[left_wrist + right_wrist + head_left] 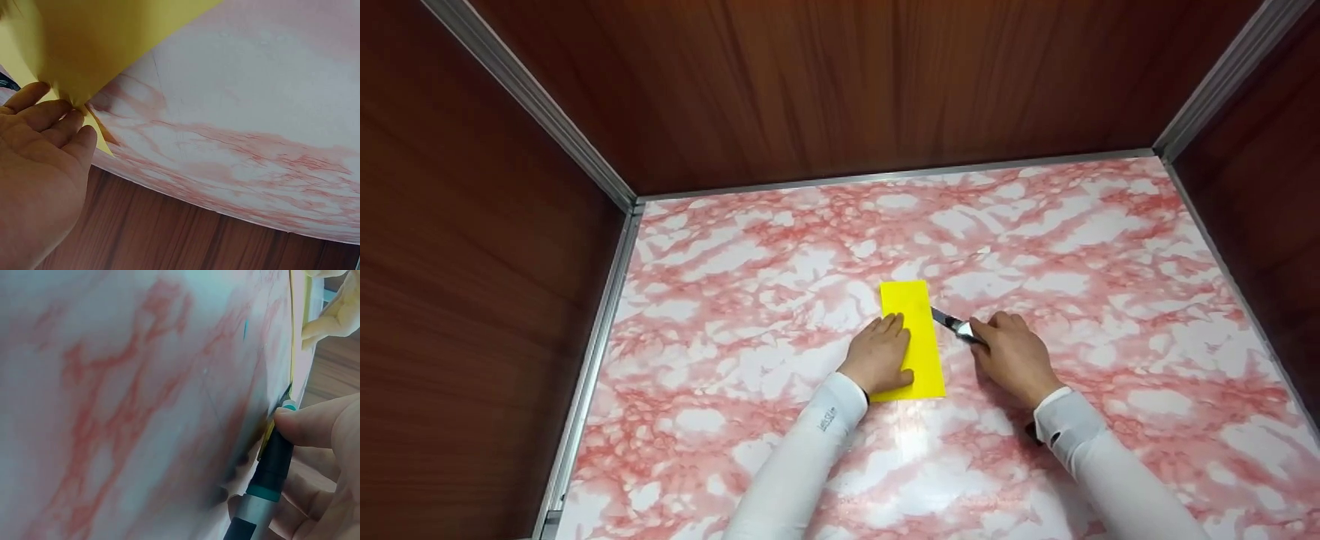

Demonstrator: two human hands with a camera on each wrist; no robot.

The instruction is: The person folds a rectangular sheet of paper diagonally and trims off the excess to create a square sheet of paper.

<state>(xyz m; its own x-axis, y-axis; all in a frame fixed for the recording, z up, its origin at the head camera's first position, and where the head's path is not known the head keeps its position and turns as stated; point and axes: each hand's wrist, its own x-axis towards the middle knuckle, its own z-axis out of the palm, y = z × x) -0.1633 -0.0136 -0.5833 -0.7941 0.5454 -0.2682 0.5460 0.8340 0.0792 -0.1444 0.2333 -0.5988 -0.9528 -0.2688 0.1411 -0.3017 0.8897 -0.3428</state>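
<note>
In the head view a yellow sheet of paper (924,352) lies lengthwise on the marbled tabletop. My left hand (879,352) presses on its left side, fingers extended. From the left wrist view, the paper (135,39) looks folded, one layer lifting over another near the fingertips of the left hand (42,163). My right hand (1016,354) grips a utility knife (960,328), its blade pointing at the paper's right edge. In the right wrist view the knife (275,464) has a black, teal and silver handle, with the thumb of the right hand (332,455) on it. Its blade tip meets the paper's thin edge.
Pink and white marbled tabletop (720,352) surrounds the paper. Dark wood-grain panels stand at the back (840,90), left (472,300) and right (1260,195), edged with metal strips.
</note>
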